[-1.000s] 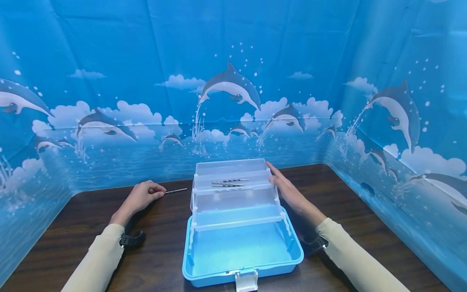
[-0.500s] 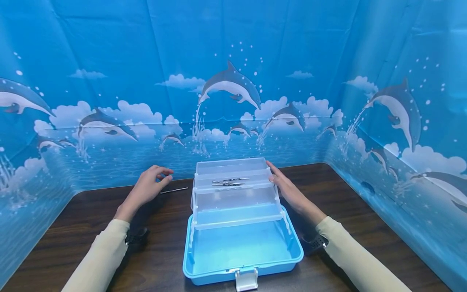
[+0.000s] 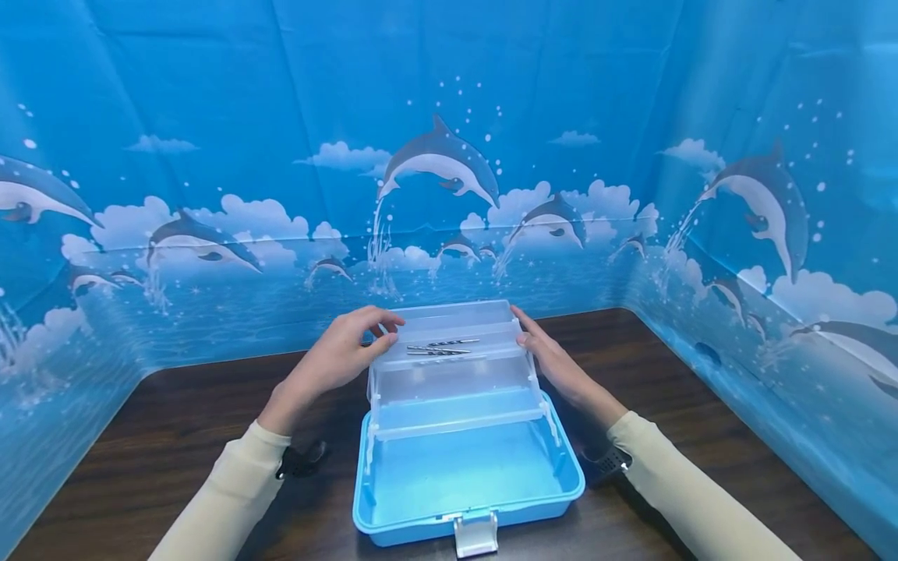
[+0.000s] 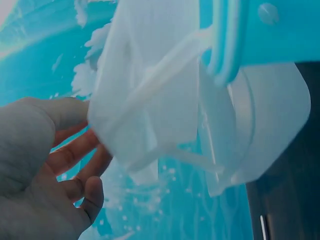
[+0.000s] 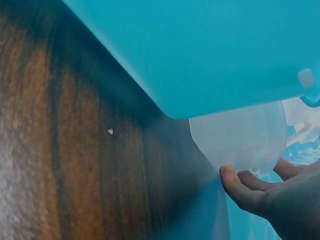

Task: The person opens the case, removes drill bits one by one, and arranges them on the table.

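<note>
A light-blue toolbox [image 3: 466, 467] stands unfolded, its translucent tiered trays [image 3: 456, 382] raised and its clear lid [image 3: 456, 310] tipped back. Several metal drill bits [image 3: 438, 352] lie in the upper tray. My left hand [image 3: 344, 347] is at the upper tray's left end, fingers loosely bent; in the left wrist view its thumb [image 4: 70, 111] meets the tray edge. On the opposite side my right hand [image 3: 554, 362] holds the trays and lid, thumb in front and fingers bent against the lid [image 5: 240, 140]. A drill bit [image 4: 264, 227] lies on the table, hidden by my left arm in the head view.
The toolbox rests on a dark wood table [image 3: 189, 444]. A blue dolphin-printed sheet [image 3: 281, 156] hangs behind the table and along its sides. At the box's front edge a white latch [image 3: 476, 536] hangs down.
My left hand let go of a drill bit on the table, lifted, and moved right to the upper tray's left end. My right hand stayed in place.
</note>
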Motion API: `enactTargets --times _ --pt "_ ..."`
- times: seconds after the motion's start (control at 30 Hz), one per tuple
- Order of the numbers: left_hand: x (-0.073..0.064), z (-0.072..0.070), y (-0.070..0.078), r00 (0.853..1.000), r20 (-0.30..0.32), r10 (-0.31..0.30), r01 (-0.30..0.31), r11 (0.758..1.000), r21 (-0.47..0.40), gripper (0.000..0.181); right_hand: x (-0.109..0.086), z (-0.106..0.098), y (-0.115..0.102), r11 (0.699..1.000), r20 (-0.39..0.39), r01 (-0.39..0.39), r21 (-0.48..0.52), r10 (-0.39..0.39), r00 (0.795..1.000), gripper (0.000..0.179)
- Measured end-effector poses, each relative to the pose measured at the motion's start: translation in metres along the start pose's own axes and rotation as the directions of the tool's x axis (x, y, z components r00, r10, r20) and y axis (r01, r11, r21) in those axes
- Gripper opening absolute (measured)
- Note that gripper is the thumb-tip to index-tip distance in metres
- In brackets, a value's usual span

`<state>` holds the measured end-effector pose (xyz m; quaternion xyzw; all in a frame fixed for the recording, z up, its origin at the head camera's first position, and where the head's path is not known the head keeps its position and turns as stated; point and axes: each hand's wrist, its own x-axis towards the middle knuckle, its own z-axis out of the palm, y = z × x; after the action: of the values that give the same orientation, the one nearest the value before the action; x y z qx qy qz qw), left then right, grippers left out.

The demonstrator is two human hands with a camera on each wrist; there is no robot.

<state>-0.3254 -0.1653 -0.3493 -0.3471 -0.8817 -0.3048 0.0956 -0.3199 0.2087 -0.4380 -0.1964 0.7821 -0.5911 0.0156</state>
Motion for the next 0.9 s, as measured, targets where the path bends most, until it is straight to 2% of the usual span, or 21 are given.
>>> enactTargets --times 0.2,0.4,0.67,0.9 --pt "0.012 0.014 0.008 0.997 0.067 0.028 -0.031 0.998 0.046 0.025 -0.001 0.001 -0.001 1.000 0.014 0.003 0.026 -0.004 1.000 0.061" --pt "0.021 0.020 0.011 0.993 0.082 0.088 -0.095 0.992 0.084 0.022 -0.001 -0.001 -0.002 1.000 0.009 0.004 0.031 -0.004 1.000 0.061" --pt "0.020 0.017 0.014 0.985 0.083 0.149 -0.164 0.961 0.225 0.027 0.000 -0.002 -0.003 1.000 0.003 -0.010 0.020 0.009 1.000 0.060" --pt "0.017 0.018 0.013 0.988 0.086 0.127 -0.145 0.953 0.267 0.023 -0.001 0.000 -0.002 1.000 0.001 -0.011 0.020 0.011 1.000 0.059"
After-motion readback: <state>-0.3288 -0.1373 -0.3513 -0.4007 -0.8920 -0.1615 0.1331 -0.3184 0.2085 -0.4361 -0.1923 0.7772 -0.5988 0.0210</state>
